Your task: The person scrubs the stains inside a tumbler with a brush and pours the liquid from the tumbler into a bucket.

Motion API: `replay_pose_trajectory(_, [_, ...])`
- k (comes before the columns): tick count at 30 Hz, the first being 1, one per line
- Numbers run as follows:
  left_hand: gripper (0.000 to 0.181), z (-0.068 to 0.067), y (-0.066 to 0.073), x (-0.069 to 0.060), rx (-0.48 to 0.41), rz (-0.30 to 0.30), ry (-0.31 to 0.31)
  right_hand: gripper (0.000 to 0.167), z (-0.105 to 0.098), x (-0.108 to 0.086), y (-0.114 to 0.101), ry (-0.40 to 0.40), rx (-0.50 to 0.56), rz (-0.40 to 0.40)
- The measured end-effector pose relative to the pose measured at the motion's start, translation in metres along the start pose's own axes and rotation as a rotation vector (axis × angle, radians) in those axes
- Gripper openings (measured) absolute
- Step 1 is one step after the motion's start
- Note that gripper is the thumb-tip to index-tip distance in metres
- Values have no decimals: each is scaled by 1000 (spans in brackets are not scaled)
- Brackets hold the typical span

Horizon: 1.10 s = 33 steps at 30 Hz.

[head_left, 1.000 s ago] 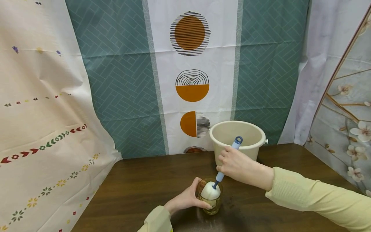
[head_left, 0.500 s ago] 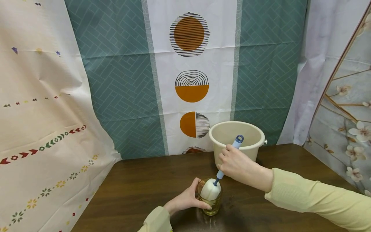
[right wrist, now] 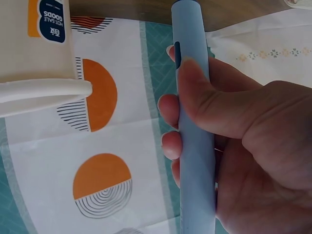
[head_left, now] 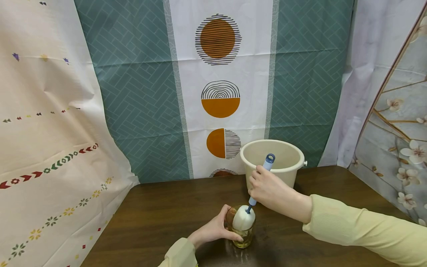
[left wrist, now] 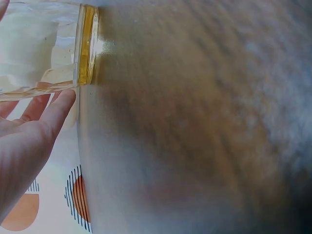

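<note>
An amber glass (head_left: 245, 241) stands upright on the table, and my left hand (head_left: 215, 229) grips it from the left, thumb in front. In the left wrist view the fingers rest along the wall of the glass (left wrist: 63, 58). A cup brush has its white sponge head (head_left: 244, 218) inside the glass, its top showing above the rim. My right hand (head_left: 271, 188) is wrapped round the brush's light blue handle (head_left: 268, 163), which tilts up to the right. The right wrist view shows the thumb lying along the handle (right wrist: 195, 141).
A cream bucket (head_left: 248, 157) stands behind the right hand, near the back of the brown wooden table (head_left: 160, 218). Patterned cloths hang behind the table (head_left: 143, 92) and at both sides.
The brush handle's top has shifted slightly left with my right hand, and the sponge head has turned and risen a little in the glass. My left hand stays on the glass.
</note>
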<state>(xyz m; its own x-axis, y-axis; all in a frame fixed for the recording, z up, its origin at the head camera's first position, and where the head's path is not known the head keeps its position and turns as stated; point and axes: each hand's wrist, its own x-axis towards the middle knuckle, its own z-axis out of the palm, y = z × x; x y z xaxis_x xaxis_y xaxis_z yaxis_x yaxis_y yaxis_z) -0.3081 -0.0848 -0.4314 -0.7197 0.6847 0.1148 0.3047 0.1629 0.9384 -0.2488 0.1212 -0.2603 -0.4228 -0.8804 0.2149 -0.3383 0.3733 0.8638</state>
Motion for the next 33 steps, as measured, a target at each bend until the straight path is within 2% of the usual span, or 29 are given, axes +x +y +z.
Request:
replay_pose_trajectory(6, [59,0,0,0,-1,-27,2,9,-2,4,-1,2,-9,-17])
replay_pose_trajectory(14, [58,-1,0,0,4,-18,-6,8,-2,5,1,-46,-25,-36])
replay_pose_trajectory(27, [61,1,-3,0,14,-13,12,8,-1,1,4,-82,19,-56])
replay_pose_trajectory(33, [61,1,-1,0,26,-13,22,9,-1,-1,4,-86,6,-62])
